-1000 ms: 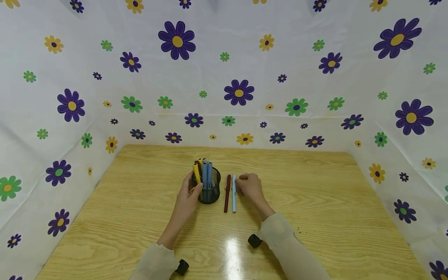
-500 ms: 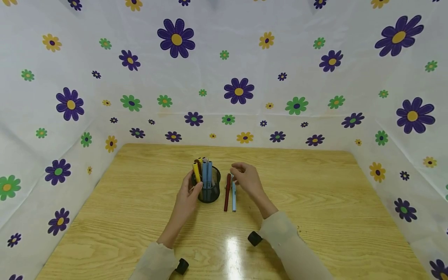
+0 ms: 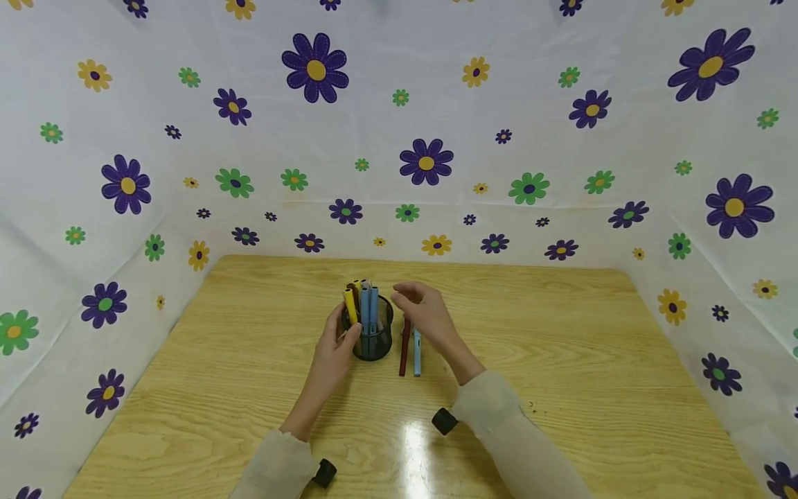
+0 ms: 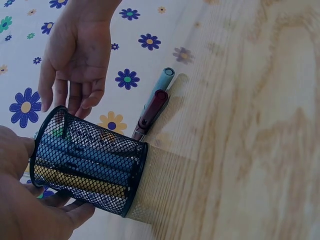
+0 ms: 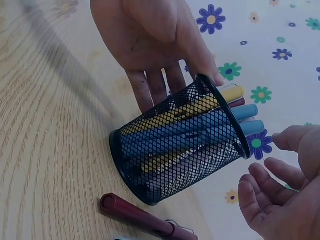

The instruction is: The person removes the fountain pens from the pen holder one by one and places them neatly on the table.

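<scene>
A black mesh pen cup (image 3: 377, 351) stands on the table, holding several pens. Yellow (image 3: 350, 305), dark red and blue pens (image 3: 365, 305) stick up above its rim. My left hand (image 3: 332, 352) grips the cup from the left, thumb at the near side and fingers behind it. To the right of the rim is my right hand (image 3: 429, 313), fingers bent loosely, with nothing in them in the right wrist view. Below that hand, a dark red pen (image 3: 404, 357) and a light blue pen (image 3: 418, 359) lie side by side, their far ends hidden by it in the head view.
The wooden table (image 3: 249, 388) reaches to a white cloth (image 3: 374, 132) printed with flowers, which rises at the back and on both sides. A black wrist device (image 3: 445, 421) is at the right sleeve, another device (image 3: 325, 474) at the left.
My right hand has lifted away from the light blue pen and moved left and back, toward the cup's rim. My left hand, the cup and both lying pens have stayed in place.
</scene>
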The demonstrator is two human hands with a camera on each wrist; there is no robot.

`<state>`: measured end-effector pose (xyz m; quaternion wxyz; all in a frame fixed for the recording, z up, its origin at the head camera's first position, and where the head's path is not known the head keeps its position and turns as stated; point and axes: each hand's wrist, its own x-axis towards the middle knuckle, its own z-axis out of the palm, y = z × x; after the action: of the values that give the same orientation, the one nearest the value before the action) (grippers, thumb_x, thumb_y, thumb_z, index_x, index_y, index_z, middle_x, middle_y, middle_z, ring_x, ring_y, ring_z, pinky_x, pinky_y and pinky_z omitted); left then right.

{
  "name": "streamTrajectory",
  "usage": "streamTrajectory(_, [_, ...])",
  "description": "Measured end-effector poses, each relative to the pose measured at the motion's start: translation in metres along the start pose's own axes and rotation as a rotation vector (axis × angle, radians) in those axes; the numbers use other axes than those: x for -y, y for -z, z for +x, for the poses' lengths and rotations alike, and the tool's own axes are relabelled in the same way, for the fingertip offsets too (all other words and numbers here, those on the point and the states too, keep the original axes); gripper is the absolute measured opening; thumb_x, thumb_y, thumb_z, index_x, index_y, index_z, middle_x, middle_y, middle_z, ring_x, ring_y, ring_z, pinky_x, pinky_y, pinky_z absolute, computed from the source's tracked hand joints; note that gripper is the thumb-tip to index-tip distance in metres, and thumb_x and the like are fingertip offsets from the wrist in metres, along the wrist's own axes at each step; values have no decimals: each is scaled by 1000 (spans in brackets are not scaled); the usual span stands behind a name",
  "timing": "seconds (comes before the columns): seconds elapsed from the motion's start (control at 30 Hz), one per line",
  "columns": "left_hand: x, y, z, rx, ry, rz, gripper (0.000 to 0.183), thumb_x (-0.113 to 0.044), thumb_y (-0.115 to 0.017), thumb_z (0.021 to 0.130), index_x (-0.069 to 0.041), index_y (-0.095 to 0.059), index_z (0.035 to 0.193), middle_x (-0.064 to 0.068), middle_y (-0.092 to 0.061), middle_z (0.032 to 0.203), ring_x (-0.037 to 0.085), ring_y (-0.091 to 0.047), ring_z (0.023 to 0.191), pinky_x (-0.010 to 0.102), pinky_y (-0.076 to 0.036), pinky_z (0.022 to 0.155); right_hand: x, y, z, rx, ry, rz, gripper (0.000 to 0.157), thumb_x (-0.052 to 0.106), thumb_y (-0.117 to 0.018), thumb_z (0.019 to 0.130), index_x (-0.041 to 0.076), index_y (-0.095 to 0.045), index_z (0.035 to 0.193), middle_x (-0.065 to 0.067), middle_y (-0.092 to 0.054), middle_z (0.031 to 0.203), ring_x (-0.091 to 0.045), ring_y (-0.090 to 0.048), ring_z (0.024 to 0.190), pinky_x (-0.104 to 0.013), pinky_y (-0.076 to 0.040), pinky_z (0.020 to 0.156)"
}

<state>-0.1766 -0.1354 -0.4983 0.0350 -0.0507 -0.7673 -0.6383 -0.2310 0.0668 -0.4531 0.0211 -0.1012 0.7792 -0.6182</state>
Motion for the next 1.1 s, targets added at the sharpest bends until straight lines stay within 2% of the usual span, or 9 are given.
streamTrajectory(0.2, [1,0,1,5,-12,-4,64,-23,-51,111,-1,-20,163,25,-28,164,39,-31,150,57,-29,120,1,-8,3,21,30,-17,38,20,-68,103,-4,-66,133,-15,-70,123,-29,-66,109,-52,-56,93])
streamTrajectory(0.53, [1,-1,1,7,-8,-13,66,-24,-52,111,-1,-19,163,24,-27,165,38,-31,151,56,-30,119,0,-20,10,18,55,-46,33,20,-71,100,-1,-71,126,-14,-71,119,-28,-66,107,-43,-57,91])
streamTrajectory(0.8, [0,0,0,14,-5,-21,68,-28,-52,111,-2,-18,164,24,-26,165,38,-30,151,56,-29,120,-4,-26,11,34,54,-53,36,22,-73,99,-1,-70,127,-14,-70,119,-29,-66,109,-45,-56,93])
streamTrajectory(1.1, [0,1,0,13,-11,-4,68,-28,-52,111,-1,-18,164,24,-27,165,39,-31,150,58,-28,120,-1,-29,11,43,85,-80,30,19,-72,100,-1,-72,122,-15,-71,116,-30,-67,108,-44,-57,91])
